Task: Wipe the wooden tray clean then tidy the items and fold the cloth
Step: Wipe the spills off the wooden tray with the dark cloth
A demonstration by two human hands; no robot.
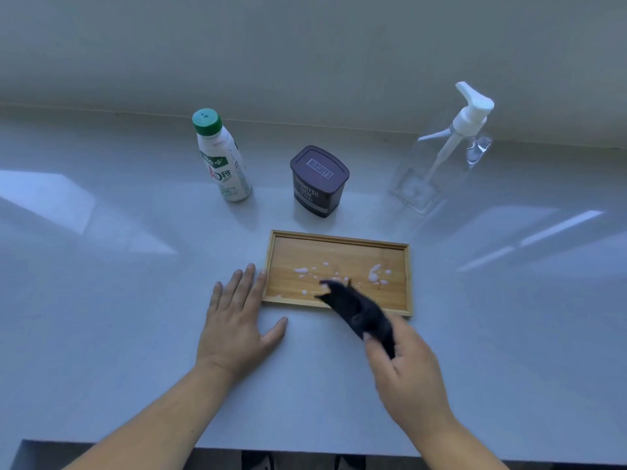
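Observation:
A rectangular wooden tray [339, 256] lies on the white counter, with white liquid splatters across its middle. My right hand [407, 371] grips a dark cloth [356, 307], whose free end reaches over the tray's near rim onto its surface. My left hand [237, 320] lies flat on the counter with fingers spread, its fingertips touching the tray's left edge. Behind the tray stand a white drink bottle with a green cap [222, 157], a dark Hershey's cocoa tub [317, 181] and a clear pump bottle [441, 154].
A wall runs along the back of the counter [101, 300]. The counter's front edge crosses the bottom of the view. Bright reflections of light lie on the surface at left and right.

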